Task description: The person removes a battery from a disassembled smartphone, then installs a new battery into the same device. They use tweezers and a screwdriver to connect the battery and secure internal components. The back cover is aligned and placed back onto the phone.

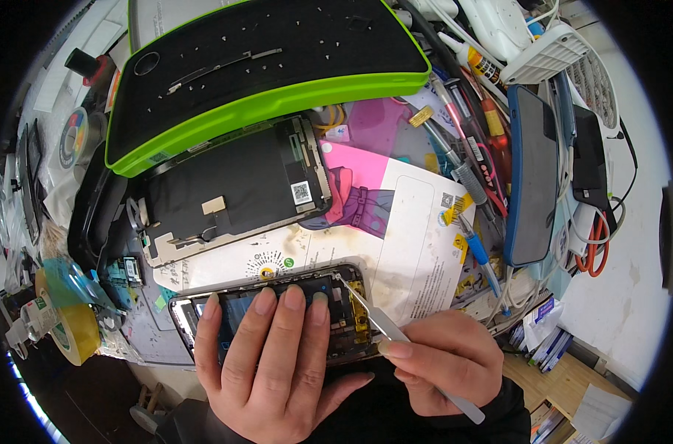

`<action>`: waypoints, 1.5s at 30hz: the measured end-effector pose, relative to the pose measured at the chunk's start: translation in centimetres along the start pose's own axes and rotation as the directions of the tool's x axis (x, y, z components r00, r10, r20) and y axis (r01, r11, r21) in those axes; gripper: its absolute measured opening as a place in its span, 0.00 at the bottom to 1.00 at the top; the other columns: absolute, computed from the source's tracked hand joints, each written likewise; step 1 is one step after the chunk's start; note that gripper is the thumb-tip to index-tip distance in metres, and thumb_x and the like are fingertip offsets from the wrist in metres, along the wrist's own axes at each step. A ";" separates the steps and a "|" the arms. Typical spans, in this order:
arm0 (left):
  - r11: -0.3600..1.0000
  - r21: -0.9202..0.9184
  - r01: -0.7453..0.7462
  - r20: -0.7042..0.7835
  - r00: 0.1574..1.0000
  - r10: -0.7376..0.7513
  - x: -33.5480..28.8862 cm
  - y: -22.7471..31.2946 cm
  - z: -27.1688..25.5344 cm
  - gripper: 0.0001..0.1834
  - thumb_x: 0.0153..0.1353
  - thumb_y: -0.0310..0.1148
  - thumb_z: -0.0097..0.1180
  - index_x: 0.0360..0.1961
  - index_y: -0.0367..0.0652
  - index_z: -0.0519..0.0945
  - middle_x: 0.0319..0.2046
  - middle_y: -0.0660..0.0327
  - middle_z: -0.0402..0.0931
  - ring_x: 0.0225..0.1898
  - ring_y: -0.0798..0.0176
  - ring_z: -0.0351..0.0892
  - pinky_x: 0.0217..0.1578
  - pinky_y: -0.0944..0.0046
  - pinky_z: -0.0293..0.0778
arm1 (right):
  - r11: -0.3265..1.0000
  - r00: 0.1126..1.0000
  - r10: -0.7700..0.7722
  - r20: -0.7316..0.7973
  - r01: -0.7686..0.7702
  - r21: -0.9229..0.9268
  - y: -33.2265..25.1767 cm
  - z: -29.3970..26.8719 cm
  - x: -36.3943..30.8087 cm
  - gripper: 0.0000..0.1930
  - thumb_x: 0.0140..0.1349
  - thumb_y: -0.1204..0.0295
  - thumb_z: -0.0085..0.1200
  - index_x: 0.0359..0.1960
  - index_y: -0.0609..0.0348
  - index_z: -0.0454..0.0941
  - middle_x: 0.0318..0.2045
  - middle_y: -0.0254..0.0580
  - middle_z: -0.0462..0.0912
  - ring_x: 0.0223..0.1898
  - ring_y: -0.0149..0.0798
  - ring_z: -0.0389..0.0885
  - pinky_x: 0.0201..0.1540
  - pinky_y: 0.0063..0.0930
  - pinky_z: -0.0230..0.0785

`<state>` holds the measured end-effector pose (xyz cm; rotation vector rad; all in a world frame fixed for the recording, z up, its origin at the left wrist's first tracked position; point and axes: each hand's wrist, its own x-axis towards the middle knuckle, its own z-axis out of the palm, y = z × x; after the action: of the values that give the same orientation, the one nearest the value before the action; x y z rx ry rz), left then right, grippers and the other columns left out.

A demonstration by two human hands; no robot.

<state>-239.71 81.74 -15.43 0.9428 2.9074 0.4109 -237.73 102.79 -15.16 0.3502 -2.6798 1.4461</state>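
Note:
An opened phone with its inner parts exposed lies near the front edge of the work area. My left hand rests flat across it, fingers stretched out and slightly apart, covering most of its middle. In my right hand are silver tweezers, pinched between thumb and fingers. Their tips reach the phone's upper right corner, by the golden flex part. Whether something tiny sits between the tips is too small to tell. Just beyond lies a detached phone screen panel, its dark back facing up.
A green-rimmed black tray holding several tiny screws and thin metal strips stands at the back. Pens and screwdrivers crowd the right, beside a blue-edged phone. Yellow tape stands at left. A printed white card lies underneath.

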 end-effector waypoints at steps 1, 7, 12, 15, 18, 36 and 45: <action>1.000 -0.003 0.003 0.002 1.000 -0.003 0.0 0.0 -0.1 0.43 0.59 0.64 0.60 0.61 0.36 0.78 0.63 0.49 0.71 0.66 0.45 0.70 0.66 0.31 0.60 | 1.000 1.000 0.015 -0.005 -0.015 0.017 -0.1 0.0 0.0 0.10 0.63 0.75 0.64 0.45 0.58 0.85 0.36 0.44 0.84 0.27 0.36 0.82 0.29 0.24 0.73; 1.000 -0.014 0.010 0.023 1.000 -0.010 0.0 0.0 -0.6 0.44 0.56 0.64 0.62 0.62 0.36 0.78 0.64 0.49 0.71 0.67 0.45 0.69 0.67 0.32 0.59 | 0.972 0.977 0.213 -0.011 -0.211 0.104 -1.5 -0.8 0.8 0.06 0.63 0.74 0.64 0.41 0.56 0.86 0.35 0.43 0.84 0.30 0.35 0.82 0.33 0.26 0.73; 1.000 -0.017 0.008 0.025 1.000 -0.007 0.1 0.0 -0.4 0.44 0.56 0.64 0.63 0.61 0.37 0.78 0.63 0.49 0.71 0.66 0.45 0.70 0.67 0.33 0.59 | 0.973 0.975 0.221 0.002 -0.221 0.074 -1.1 -1.0 1.4 0.05 0.63 0.73 0.64 0.40 0.55 0.85 0.33 0.43 0.84 0.32 0.34 0.81 0.35 0.26 0.72; 1.000 -0.015 0.003 0.007 1.000 -0.003 0.0 -0.1 -0.2 0.44 0.56 0.64 0.63 0.62 0.37 0.78 0.63 0.49 0.72 0.66 0.45 0.70 0.67 0.33 0.60 | 0.971 0.971 0.213 0.108 -0.222 0.090 -1.2 -2.0 1.4 0.14 0.60 0.82 0.65 0.48 0.60 0.86 0.39 0.45 0.84 0.37 0.41 0.84 0.41 0.29 0.77; 1.000 -0.016 0.002 0.002 1.000 -0.002 0.0 -0.1 -0.2 0.45 0.56 0.64 0.63 0.62 0.37 0.78 0.63 0.49 0.72 0.66 0.45 0.70 0.67 0.33 0.60 | 0.980 0.977 0.180 0.111 -0.188 0.064 -1.1 -2.2 1.4 0.16 0.58 0.82 0.66 0.49 0.61 0.85 0.39 0.46 0.84 0.36 0.40 0.85 0.40 0.29 0.77; 1.000 -0.008 0.005 -0.019 1.000 -0.005 -0.1 0.0 0.1 0.42 0.59 0.63 0.61 0.61 0.36 0.78 0.63 0.49 0.71 0.65 0.45 0.70 0.66 0.32 0.61 | 0.989 0.996 0.092 0.016 -0.093 0.112 -0.2 -0.3 -0.3 0.21 0.57 0.78 0.69 0.53 0.67 0.81 0.36 0.48 0.87 0.31 0.41 0.87 0.30 0.29 0.80; 1.000 0.002 -0.012 -0.015 1.000 0.012 0.0 -0.1 0.1 0.43 0.59 0.64 0.61 0.60 0.35 0.78 0.62 0.48 0.72 0.65 0.45 0.70 0.65 0.32 0.62 | 0.983 0.992 0.128 0.002 -0.127 0.132 -0.2 -0.4 -0.3 0.20 0.58 0.78 0.69 0.52 0.68 0.81 0.36 0.50 0.87 0.31 0.40 0.88 0.31 0.28 0.80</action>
<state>-239.75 81.64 -15.54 0.9623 2.9174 0.4178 -237.38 103.03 -14.83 0.1840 -2.6525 1.6610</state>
